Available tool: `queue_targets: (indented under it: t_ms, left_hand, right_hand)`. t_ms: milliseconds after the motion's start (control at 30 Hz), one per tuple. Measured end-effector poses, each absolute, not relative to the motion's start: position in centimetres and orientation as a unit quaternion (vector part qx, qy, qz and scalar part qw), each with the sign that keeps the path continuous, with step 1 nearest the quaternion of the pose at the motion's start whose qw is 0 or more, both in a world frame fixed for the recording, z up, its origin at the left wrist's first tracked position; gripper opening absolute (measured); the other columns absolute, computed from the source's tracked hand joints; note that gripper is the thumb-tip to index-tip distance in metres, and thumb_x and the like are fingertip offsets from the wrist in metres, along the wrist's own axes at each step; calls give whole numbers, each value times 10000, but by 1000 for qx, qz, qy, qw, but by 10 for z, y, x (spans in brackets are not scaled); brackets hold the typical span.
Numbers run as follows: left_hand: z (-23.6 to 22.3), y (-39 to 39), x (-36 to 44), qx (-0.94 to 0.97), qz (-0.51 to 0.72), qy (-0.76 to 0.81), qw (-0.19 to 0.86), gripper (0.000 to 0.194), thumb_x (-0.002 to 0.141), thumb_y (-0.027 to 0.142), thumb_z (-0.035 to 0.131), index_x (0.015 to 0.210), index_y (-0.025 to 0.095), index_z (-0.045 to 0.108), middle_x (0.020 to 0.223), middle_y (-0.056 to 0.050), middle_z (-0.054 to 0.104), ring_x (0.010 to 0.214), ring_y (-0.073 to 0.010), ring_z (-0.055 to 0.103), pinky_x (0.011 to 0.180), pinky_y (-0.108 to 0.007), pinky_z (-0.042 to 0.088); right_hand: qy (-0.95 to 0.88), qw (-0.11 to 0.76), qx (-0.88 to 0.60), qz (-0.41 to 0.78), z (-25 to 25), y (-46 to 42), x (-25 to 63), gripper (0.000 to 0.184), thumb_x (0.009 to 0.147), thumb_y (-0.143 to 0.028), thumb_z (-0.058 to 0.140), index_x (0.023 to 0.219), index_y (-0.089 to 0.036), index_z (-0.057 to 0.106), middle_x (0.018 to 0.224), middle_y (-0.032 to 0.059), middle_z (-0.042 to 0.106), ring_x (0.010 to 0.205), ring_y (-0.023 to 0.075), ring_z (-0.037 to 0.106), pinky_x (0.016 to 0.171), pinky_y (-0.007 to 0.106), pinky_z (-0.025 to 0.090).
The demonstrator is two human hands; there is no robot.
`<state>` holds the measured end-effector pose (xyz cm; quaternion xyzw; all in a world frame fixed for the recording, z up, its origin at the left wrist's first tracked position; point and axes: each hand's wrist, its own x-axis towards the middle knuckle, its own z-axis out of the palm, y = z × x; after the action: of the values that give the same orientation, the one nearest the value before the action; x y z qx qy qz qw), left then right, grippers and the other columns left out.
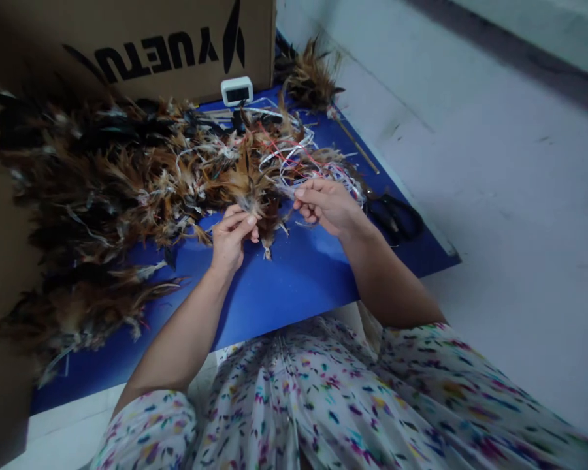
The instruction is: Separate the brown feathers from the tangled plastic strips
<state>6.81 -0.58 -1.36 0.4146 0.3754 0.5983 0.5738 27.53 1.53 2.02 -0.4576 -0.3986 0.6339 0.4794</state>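
Note:
My left hand pinches the base of a small bunch of brown feathers, which fans upward and away from me. Just to its right, my right hand is closed, thumb against forefinger, on a pale strip of string. Beneath the held bunch, another feather tuft lies with its whitish tied end toward me. A tangle of white and red strings is heaped right behind my hands.
Piles of brown and black feather bunches cover the left of the blue table. Black-handled scissors lie at right. At the back are a white digital timer, a feathered stick and a cardboard box. A pale wall borders the right.

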Motion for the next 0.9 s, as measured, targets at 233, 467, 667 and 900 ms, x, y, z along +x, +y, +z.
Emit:
queue_targets:
  t_ms: [233, 467, 667, 900]
  left_hand:
    - [-10, -16, 71, 431, 581, 363, 587, 293, 603, 421, 926, 687, 174, 792, 759, 2, 588, 461, -56, 589, 386, -186, 473]
    - [-15, -19, 75, 450, 541, 377, 602, 296, 598, 423, 924, 701, 177, 797, 788, -15, 644, 505, -76, 625, 402, -191, 489]
    - [-17, -17, 74, 458, 550, 370, 592, 283, 605, 419, 925, 706, 183, 804, 754, -6, 633, 481, -67, 591, 419, -211, 486]
    - [-18, -15, 71, 438, 558, 366, 603, 242, 651, 374, 902, 678, 166, 782, 709, -12, 642, 471, -51, 542, 439, -202, 443]
  right_hand:
    - [-384, 428, -407, 710, 21, 6, 263, 258, 683, -260, 816, 715, -153, 583, 548, -34, 614, 383, 37, 441, 339, 150, 259]
    - [-400, 380, -404, 730, 14, 2, 253, 245, 748, -230, 795, 700, -150, 568, 563, -26, 630, 379, 32, 449, 330, 150, 262]
    - [-405, 369, -402, 733, 14, 1, 252, 228, 771, -207, 783, 698, -141, 577, 560, -24, 628, 385, 31, 456, 335, 149, 280]
    - [-394, 384, -411, 727, 16, 3, 255, 256, 724, -245, 831, 762, -145, 599, 559, -33, 634, 391, 33, 463, 344, 145, 286]
